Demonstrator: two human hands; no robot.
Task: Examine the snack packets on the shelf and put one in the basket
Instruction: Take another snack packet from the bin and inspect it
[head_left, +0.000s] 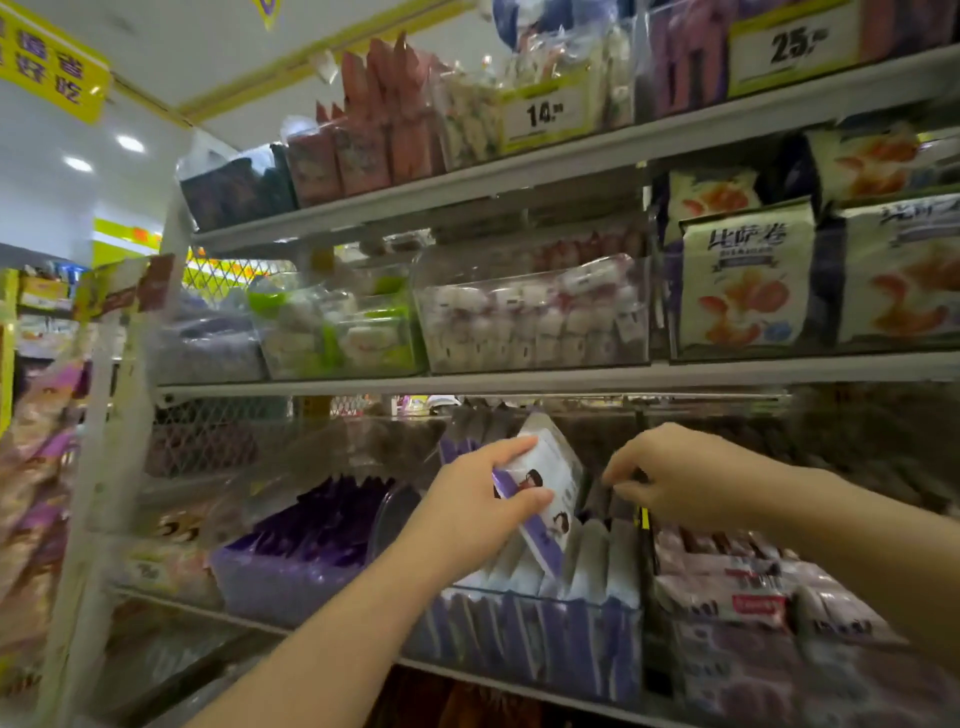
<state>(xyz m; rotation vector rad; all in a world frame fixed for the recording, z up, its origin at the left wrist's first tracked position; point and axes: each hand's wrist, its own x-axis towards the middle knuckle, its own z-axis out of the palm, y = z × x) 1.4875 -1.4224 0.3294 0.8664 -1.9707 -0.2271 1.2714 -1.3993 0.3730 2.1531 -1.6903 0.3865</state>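
Note:
My left hand (480, 499) grips a white and purple snack packet (550, 483), lifted and tilted above a row of like packets standing in a clear bin (545, 634) on the lower shelf. My right hand (670, 475) hovers just right of the packet, fingers curled downward over the dark packets behind the row; whether it pinches one is unclear. No basket is in view.
Shelf racks rise above with clear bins of wrapped sweets (535, 317), white bags with orange print (743, 286) and price tags (545, 114). Purple packets (311, 535) fill the bin to the left, pink packets (737, 582) the one to the right.

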